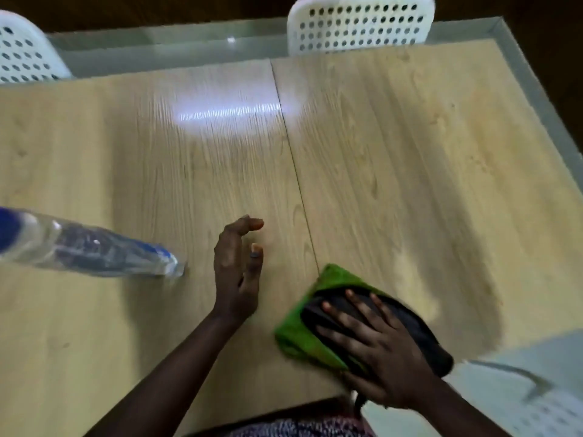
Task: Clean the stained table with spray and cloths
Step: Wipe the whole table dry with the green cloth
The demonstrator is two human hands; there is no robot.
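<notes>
While the right hand point(375, 348) presses flat, fingers spread, on a black cloth point(410, 329) stacked over a green cloth point(303, 323) near the tabletop's point(410, 152) front edge, the left hand point(236, 272) hovers empty with its grip apart. A clear spray bottle point(88, 247) appears further left, blurred. White perforated chairs point(359, 23) stand beyond.

Surface point(394, 159): you are looking at pale wood-grain laminate, smooth, glossily reflecting a light patch, edged in grey-green glass. Bottle point(94, 250): clear plastic, shining, blue label. Cloths: one green point(318, 313), looking fuzzy; one black point(388, 316), smoother. Chairs point(362, 23): white perforated plastic, looking matt.
</notes>
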